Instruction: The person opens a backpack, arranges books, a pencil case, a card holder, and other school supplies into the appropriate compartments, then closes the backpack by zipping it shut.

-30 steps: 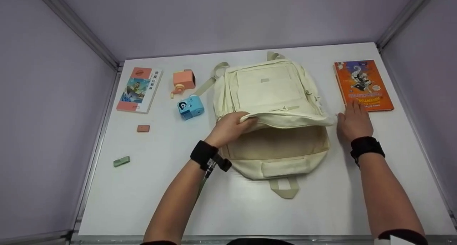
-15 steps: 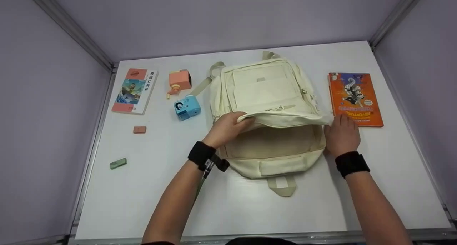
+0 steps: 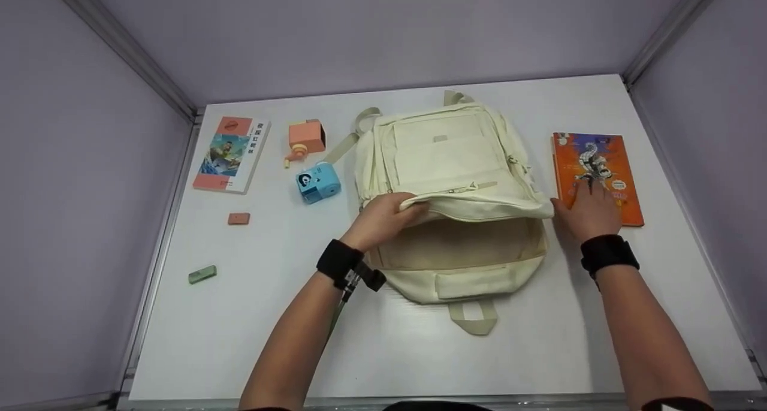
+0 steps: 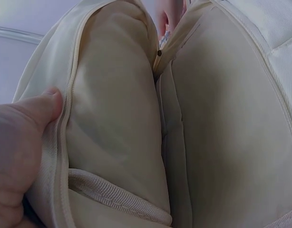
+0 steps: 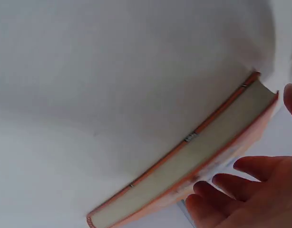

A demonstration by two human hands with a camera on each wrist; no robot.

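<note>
A cream backpack [image 3: 446,159] lies on the white table with its main compartment open toward me. My left hand [image 3: 383,219] grips the edge of its front panel, thumb on the outside by the zipper, and holds it up. The left wrist view shows the beige lining [image 4: 117,90] and an inner pocket. To the right of the bag is a thick orange hardcover book [image 3: 572,165]. My right hand [image 3: 593,213] lies over the near part of its cover, fingers extended, thumb by the left edge. In the right wrist view the fingertips are right at the cover [image 5: 217,166].
On the left are a pink-and-white book [image 3: 230,153], a pink pencil sharpener with a crank [image 3: 307,136], a blue panda-printed box-like gadget [image 3: 319,183], a small pink block [image 3: 238,218] and a small green block [image 3: 202,274]. Grey-purple walls [image 3: 383,33] enclose the table's back and sides.
The orange book has slid toward me along the table with my right hand. That hand then moved farther up over the cover. My left hand keeps holding the backpack's panel.
</note>
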